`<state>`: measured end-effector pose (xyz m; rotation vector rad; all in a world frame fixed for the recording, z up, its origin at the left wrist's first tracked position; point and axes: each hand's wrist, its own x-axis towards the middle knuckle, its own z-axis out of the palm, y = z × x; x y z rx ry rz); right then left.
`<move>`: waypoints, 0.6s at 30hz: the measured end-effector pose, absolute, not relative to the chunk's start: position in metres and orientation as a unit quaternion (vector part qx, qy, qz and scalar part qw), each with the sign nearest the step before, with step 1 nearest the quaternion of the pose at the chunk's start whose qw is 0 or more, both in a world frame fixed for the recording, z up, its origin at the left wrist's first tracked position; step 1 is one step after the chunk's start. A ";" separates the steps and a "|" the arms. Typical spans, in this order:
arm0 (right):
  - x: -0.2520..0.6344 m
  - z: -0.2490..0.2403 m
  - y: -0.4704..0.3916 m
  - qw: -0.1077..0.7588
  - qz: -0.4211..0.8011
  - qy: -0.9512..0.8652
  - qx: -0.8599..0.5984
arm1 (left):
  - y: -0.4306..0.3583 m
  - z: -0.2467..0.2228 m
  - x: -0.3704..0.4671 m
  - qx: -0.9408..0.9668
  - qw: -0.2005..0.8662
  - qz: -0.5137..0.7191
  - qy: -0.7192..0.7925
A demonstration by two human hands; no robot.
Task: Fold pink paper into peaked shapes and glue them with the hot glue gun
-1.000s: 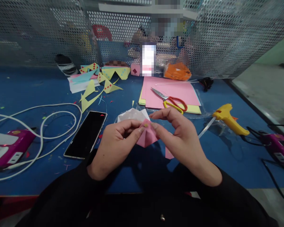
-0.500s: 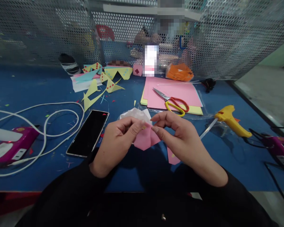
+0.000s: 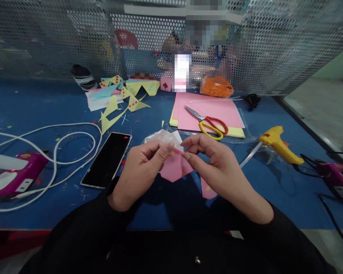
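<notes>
A cut piece of pink paper [image 3: 173, 169] hangs just above the table between my hands, with a small yellow mark near its upper left. My left hand [image 3: 144, 169] pinches its upper left edge between thumb and fingers. On the opposite side, my right hand [image 3: 210, 161] has thumb and fingers closed on the upper right edge. Behind the fingers lies crumpled white paper [image 3: 162, 136], partly hidden. A second pink paper piece [image 3: 208, 189] with a yellow spot rests on the table, half covered by my right hand.
Red-and-yellow scissors [image 3: 210, 123] lie on pink and yellow paper sheets [image 3: 223, 110]. To the right is a yellow glue gun [image 3: 280, 144]. A black phone [image 3: 107, 160], a white cable [image 3: 55, 163] and a purple power strip [image 3: 25, 171] lie left. Yellow paper scraps [image 3: 111, 116] lie behind.
Both hands and the pink paper have shifted very slightly left. The grip on the paper stays the same.
</notes>
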<state>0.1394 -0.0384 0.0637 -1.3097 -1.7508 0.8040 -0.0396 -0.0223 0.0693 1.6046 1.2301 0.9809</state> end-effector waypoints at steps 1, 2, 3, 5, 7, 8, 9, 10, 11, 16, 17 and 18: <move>0.139 0.064 -0.039 0.395 0.320 -0.690 -0.516 | -0.022 0.069 -0.039 0.646 0.429 0.392 0.495; 0.139 0.064 -0.039 0.395 0.323 -0.689 -0.514 | -0.022 0.068 -0.039 0.649 0.425 0.390 0.497; 0.139 0.064 -0.039 0.394 0.326 -0.690 -0.513 | -0.023 0.067 -0.039 0.651 0.419 0.388 0.499; 0.138 0.063 -0.039 0.394 0.329 -0.690 -0.510 | -0.023 0.067 -0.039 0.654 0.411 0.387 0.503; 0.138 0.063 -0.039 0.397 0.329 -0.690 -0.508 | -0.023 0.067 -0.039 0.654 0.406 0.390 0.505; 0.138 0.064 -0.039 0.399 0.327 -0.690 -0.507 | -0.023 0.067 -0.040 0.654 0.405 0.392 0.503; 0.139 0.064 -0.039 0.401 0.324 -0.690 -0.508 | -0.023 0.067 -0.040 0.654 0.406 0.396 0.501; 0.139 0.064 -0.039 0.402 0.320 -0.690 -0.510 | -0.023 0.067 -0.040 0.654 0.408 0.398 0.497; 0.139 0.064 -0.039 0.402 0.316 -0.691 -0.511 | -0.022 0.067 -0.040 0.654 0.410 0.399 0.494; 0.139 0.064 -0.039 0.401 0.316 -0.691 -0.511 | -0.022 0.065 -0.040 0.655 0.412 0.391 0.498; 0.138 0.064 -0.039 0.400 0.318 -0.690 -0.512 | -0.022 0.065 -0.040 0.655 0.410 0.389 0.502; 0.138 0.064 -0.039 0.398 0.319 -0.690 -0.512 | -0.022 0.065 -0.040 0.655 0.408 0.387 0.505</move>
